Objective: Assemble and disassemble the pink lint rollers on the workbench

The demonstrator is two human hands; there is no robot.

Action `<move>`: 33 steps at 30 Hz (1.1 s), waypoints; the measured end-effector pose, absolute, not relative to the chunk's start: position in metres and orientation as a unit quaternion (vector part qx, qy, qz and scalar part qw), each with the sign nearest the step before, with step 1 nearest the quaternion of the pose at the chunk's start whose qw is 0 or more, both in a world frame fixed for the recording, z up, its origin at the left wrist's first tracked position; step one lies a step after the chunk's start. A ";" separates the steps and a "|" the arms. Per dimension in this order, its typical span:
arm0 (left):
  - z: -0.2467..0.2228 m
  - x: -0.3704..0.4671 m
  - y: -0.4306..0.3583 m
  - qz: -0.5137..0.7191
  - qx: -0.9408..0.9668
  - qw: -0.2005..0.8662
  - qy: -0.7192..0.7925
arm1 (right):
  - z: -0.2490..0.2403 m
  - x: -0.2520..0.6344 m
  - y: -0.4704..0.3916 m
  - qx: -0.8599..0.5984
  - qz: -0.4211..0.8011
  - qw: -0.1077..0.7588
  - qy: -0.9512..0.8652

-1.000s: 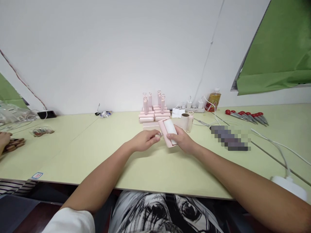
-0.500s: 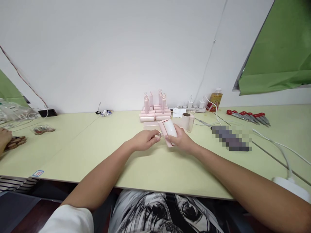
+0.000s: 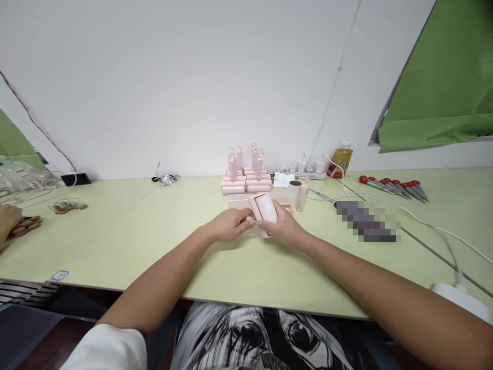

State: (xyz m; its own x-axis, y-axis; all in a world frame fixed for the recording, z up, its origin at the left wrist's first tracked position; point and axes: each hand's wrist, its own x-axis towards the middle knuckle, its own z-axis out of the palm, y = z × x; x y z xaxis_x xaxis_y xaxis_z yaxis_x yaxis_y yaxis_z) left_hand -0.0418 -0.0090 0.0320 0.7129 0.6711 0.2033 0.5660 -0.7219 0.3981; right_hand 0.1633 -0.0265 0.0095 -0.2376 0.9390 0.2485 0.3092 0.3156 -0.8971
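A pink lint roller (image 3: 266, 208) with a white roll in its pink case is held tilted above the table, around the middle. My right hand (image 3: 285, 224) is closed around its right side, thumb across the front. At its left edge, my left hand (image 3: 231, 224) pinches a small clear piece that looks like the handle's end, mostly hidden by the fingers. Just behind my hands lie a pale pink strip-like case (image 3: 238, 201) and an open pink piece (image 3: 287, 207). A brown-cored paper roll (image 3: 295, 192) stands beside a clear pink handle (image 3: 302, 196).
Stacked pink lint rollers (image 3: 246, 185) with upright handles stand against the wall. To the right are a drink bottle (image 3: 341, 160), a power strip (image 3: 316, 174), red-topped tools (image 3: 393, 186), a blurred-out item (image 3: 364, 221) and white cables. Another person's hand (image 3: 8, 218) is at far left.
The lint roller and my right hand have shifted slightly left and down, closer to my left hand. The open pink piece behind them now shows more.
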 end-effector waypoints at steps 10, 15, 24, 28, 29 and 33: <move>0.035 -0.040 -0.011 0.179 0.902 0.181 0.349 | 0.010 0.165 -0.023 -0.466 0.343 0.430 -0.693; 0.033 -0.041 -0.004 0.240 0.875 0.189 0.377 | 0.010 0.165 -0.019 -0.448 0.387 0.484 -0.645; 0.017 -0.058 0.037 0.463 0.655 0.280 0.527 | 0.005 0.167 -0.012 -0.467 0.426 0.501 -0.592; 0.008 -0.057 0.048 0.415 0.681 0.254 0.547 | 0.001 0.164 -0.013 -0.464 0.406 0.478 -0.626; 0.006 -0.056 0.050 0.406 0.695 0.234 0.546 | 0.000 0.163 -0.013 -0.465 0.401 0.472 -0.632; 0.001 -0.050 0.056 0.354 0.736 0.207 0.539 | -0.001 0.163 -0.013 -0.476 0.402 0.458 -0.634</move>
